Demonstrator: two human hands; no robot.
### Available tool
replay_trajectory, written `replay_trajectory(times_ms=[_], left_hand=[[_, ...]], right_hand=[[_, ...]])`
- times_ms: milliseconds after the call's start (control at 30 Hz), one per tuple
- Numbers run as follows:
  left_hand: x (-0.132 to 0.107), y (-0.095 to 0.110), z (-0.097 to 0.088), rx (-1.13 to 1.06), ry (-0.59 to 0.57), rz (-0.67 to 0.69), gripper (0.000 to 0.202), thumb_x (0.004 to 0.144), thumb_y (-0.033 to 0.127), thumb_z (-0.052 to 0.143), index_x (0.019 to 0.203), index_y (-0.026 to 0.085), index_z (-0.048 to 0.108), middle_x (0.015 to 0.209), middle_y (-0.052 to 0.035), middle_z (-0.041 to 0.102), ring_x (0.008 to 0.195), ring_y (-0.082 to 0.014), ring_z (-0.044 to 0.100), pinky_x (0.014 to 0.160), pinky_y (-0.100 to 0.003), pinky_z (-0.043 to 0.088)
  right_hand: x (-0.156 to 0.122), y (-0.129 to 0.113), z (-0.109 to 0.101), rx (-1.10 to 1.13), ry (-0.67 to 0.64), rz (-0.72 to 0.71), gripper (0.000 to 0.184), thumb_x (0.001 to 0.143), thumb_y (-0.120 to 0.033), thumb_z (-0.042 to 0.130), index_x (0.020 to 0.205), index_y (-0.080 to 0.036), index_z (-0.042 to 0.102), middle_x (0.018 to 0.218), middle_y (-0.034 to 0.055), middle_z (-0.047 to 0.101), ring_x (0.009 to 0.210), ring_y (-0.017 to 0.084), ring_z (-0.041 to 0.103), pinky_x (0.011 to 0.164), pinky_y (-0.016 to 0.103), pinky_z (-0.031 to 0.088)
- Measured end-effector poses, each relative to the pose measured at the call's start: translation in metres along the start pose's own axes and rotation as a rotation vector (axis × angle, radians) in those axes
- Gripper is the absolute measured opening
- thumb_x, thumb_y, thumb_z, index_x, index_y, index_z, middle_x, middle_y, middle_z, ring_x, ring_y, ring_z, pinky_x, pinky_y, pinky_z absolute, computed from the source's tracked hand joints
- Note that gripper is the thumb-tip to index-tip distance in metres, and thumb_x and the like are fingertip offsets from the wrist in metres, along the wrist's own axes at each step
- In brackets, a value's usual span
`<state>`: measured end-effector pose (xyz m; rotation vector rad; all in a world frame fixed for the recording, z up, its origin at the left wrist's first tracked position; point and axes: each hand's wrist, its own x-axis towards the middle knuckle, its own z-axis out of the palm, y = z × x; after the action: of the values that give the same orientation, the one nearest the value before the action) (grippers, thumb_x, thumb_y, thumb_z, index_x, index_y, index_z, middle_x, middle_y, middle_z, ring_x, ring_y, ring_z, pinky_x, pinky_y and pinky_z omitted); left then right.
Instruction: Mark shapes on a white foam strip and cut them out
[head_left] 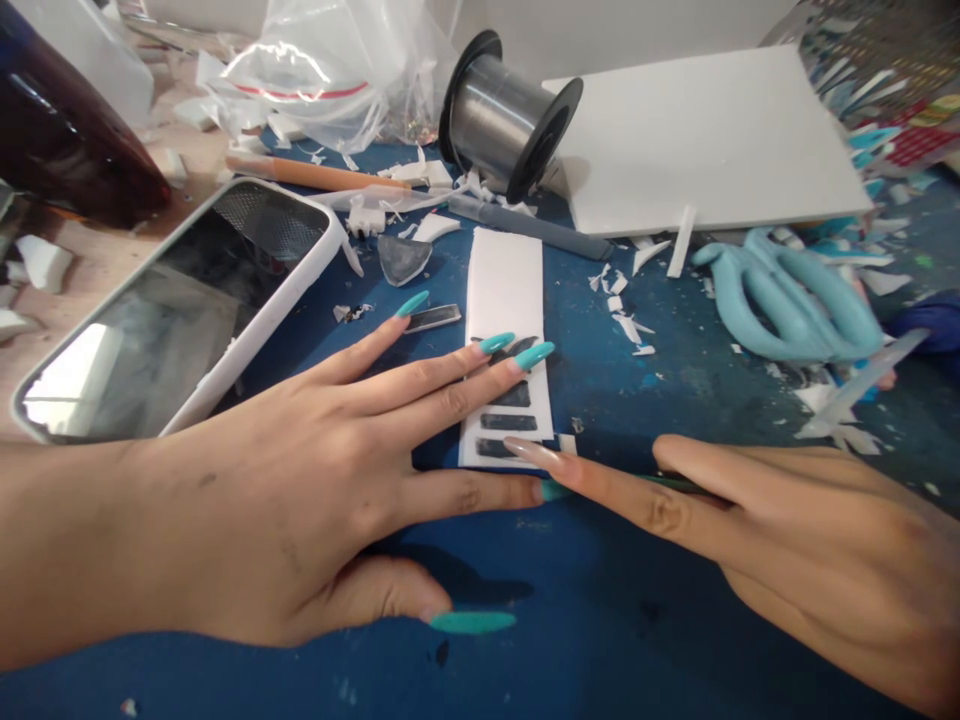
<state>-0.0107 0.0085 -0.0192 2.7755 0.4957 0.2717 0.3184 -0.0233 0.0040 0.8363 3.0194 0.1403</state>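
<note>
My left hand (330,470) lies with its fingers spread. Its middle fingertips rest on a white strip (506,280) of card or foam marked with several dark rectangles. The forefinger reaches just below the strip's lower end. My right hand (810,540) has its index finger stretched out, with the nail over the lowest dark rectangle (491,448). Its other fingers are curled, and a thin dark green sliver (679,484) shows between them; what it belongs to is hidden. A small dark piece with a pale edge (435,318) lies by my left little finger.
A phone in a white case (255,350) lies at left, near a dark bottle (75,120). Behind are a wire spool (510,115), an orange stick (322,172), a grey stick (532,228) and a white board (712,140). Blue-handled scissors (795,300) lie right, among white scraps.
</note>
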Motion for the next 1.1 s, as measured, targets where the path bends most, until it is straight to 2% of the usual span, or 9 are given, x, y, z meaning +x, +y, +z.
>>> replay_trajectory(times_ms=[133, 267, 467, 633, 733, 833, 967, 1100], left_hand=[[-0.0007, 0.0009, -0.0015, -0.017, -0.010, 0.005, 0.065, 0.103, 0.062, 0.057, 0.161, 0.033, 0.047, 0.175, -0.0113, 0.022, 0.158, -0.0396, 0.028, 0.130, -0.063, 0.007], [-0.0025, 0.0013, -0.0003, 0.010, -0.016, -0.013, 0.064, 0.105, 0.060, 0.054, 0.163, 0.036, 0.041, 0.177, -0.0082, 0.015, 0.161, -0.0353, 0.024, 0.130, -0.060, 0.005], [-0.0018, 0.0008, -0.0006, -0.003, -0.029, 0.016, 0.068, 0.104, 0.063, 0.055, 0.163, 0.031, 0.044, 0.175, -0.0154, 0.020, 0.160, -0.0398, 0.023, 0.129, -0.064, 0.004], [-0.0009, 0.0011, -0.0019, 0.026, -0.012, 0.005, 0.065, 0.107, 0.060, 0.049, 0.163, 0.029, 0.041, 0.175, -0.0159, 0.023, 0.160, -0.0386, 0.024, 0.130, -0.066, 0.007], [-0.0014, 0.0014, -0.0023, 0.049, -0.043, 0.011, 0.070, 0.106, 0.060, 0.051, 0.166, 0.028, 0.034, 0.176, -0.0160, 0.021, 0.162, -0.0384, 0.022, 0.130, -0.069, 0.009], [-0.0019, 0.0019, -0.0023, 0.051, -0.041, 0.003, 0.066, 0.107, 0.057, 0.050, 0.165, 0.030, 0.036, 0.176, -0.0143, 0.021, 0.162, -0.0371, 0.022, 0.131, -0.067, 0.008], [-0.0020, 0.0037, -0.0015, 0.062, -0.035, 0.013, 0.065, 0.108, 0.057, 0.048, 0.165, 0.028, 0.037, 0.175, -0.0165, 0.021, 0.161, -0.0393, 0.023, 0.128, -0.070, 0.008], [-0.0021, 0.0055, 0.0004, 0.061, 0.009, -0.017, 0.060, 0.111, 0.058, 0.044, 0.163, 0.029, 0.041, 0.175, -0.0120, 0.025, 0.160, -0.0358, 0.026, 0.129, -0.063, 0.006]], right_hand=[[0.0010, 0.0004, -0.0007, -0.007, -0.007, -0.017, 0.095, 0.091, 0.006, 0.027, 0.171, -0.027, -0.013, 0.080, -0.0020, 0.064, 0.059, 0.017, 0.064, 0.054, 0.030, 0.051], [0.0008, -0.0002, -0.0006, -0.003, -0.007, -0.001, 0.097, 0.090, 0.006, 0.028, 0.170, -0.029, -0.014, 0.079, -0.0025, 0.063, 0.060, 0.017, 0.065, 0.053, 0.030, 0.052], [0.0007, 0.0004, -0.0014, -0.041, -0.017, -0.020, 0.097, 0.089, 0.007, 0.027, 0.171, -0.026, -0.013, 0.081, -0.0017, 0.065, 0.059, 0.018, 0.064, 0.053, 0.032, 0.052], [0.0035, 0.0007, -0.0032, -0.064, -0.026, -0.033, 0.094, 0.090, 0.007, 0.026, 0.171, -0.024, -0.013, 0.082, -0.0011, 0.065, 0.062, 0.017, 0.067, 0.055, 0.031, 0.052], [0.0049, -0.0005, -0.0034, -0.063, -0.001, -0.034, 0.090, 0.095, 0.006, 0.025, 0.171, -0.026, -0.012, 0.081, -0.0022, 0.063, 0.061, 0.015, 0.067, 0.055, 0.030, 0.052], [0.0046, -0.0018, -0.0029, -0.060, 0.004, -0.024, 0.088, 0.098, 0.006, 0.024, 0.171, -0.029, -0.010, 0.080, -0.0027, 0.062, 0.060, 0.015, 0.066, 0.055, 0.030, 0.052], [0.0032, -0.0023, -0.0031, -0.083, -0.009, -0.024, 0.086, 0.097, 0.006, 0.024, 0.171, -0.023, -0.010, 0.079, -0.0022, 0.063, 0.062, 0.016, 0.066, 0.057, 0.031, 0.053], [0.0021, -0.0014, -0.0044, -0.105, -0.022, -0.034, 0.085, 0.097, 0.005, 0.022, 0.171, -0.023, -0.012, 0.082, -0.0010, 0.065, 0.065, 0.017, 0.068, 0.059, 0.032, 0.053]])
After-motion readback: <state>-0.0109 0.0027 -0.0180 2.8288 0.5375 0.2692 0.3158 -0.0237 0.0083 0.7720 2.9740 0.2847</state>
